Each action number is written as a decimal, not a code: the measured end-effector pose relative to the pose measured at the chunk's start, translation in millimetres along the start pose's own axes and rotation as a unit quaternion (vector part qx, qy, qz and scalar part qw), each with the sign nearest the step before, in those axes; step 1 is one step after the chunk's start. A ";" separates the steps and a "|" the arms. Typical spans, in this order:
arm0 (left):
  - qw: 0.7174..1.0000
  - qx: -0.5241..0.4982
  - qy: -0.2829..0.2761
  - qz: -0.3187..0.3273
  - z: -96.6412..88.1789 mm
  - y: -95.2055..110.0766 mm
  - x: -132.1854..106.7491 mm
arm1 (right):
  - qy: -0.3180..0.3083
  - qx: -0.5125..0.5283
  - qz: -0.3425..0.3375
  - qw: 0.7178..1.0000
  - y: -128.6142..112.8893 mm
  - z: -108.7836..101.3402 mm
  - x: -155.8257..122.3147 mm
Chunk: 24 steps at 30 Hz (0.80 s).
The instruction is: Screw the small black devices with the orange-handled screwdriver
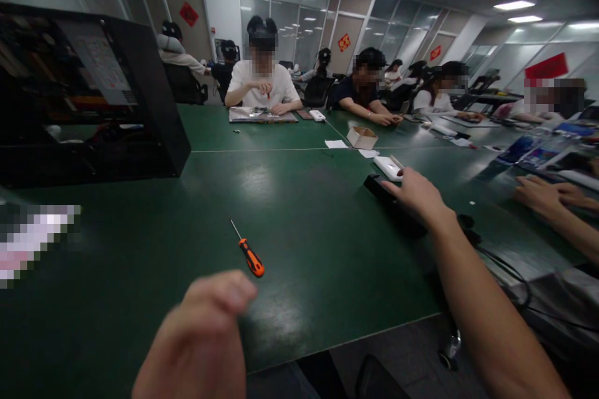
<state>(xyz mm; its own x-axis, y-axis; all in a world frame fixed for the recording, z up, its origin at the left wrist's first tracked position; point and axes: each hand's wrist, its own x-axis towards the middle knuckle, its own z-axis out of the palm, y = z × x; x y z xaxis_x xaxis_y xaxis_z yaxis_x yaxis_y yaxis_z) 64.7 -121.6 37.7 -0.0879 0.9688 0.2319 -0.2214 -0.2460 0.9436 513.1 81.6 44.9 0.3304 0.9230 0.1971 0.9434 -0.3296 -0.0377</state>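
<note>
My left hand (201,330) is raised close to the camera at the bottom, blurred, with its fingers curled together. Whatever it may hold is hidden. On the green table (318,218), just beyond it, lies an orange-and-black screwdriver (253,259), its shaft pointing away to the left. Over to the right, my right hand (421,193) grips the edge of a long black box (397,206), thumb on top; its other fingers are mostly hidden. A white power strip (387,168) lies right behind that box.
A black computer case (171,106) with an exposed interior stands at the left. Farther back are a small cardboard box (362,137) and paper slips (336,144). Across the table a person (262,81) works on a tray; another person's hands (543,193) rest at the right. Black cables (508,268) hang nearby.
</note>
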 end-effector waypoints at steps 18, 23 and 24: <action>0.956 -0.044 0.254 0.141 -25.9 -7.2 280.2 | -0.075 0.015 0.021 0.997 -15.8 47.9 21.3; 0.979 0.094 0.145 0.109 -61.1 -75.2 218.1 | -0.070 -0.016 0.026 0.997 -11.8 36.5 20.4; 0.981 0.111 0.127 0.099 -66.9 -79.3 211.4 | -0.050 -0.032 0.013 0.998 -15.9 32.4 18.3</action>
<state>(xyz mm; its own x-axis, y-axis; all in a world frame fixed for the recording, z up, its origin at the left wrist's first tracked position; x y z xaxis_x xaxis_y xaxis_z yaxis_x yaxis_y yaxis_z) -1.2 100.6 -3.9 -0.3537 0.8566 0.3757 0.0390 -0.3878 0.9209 505.1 110.2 17.4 0.3599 0.9278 0.0985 0.9313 -0.3636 0.0219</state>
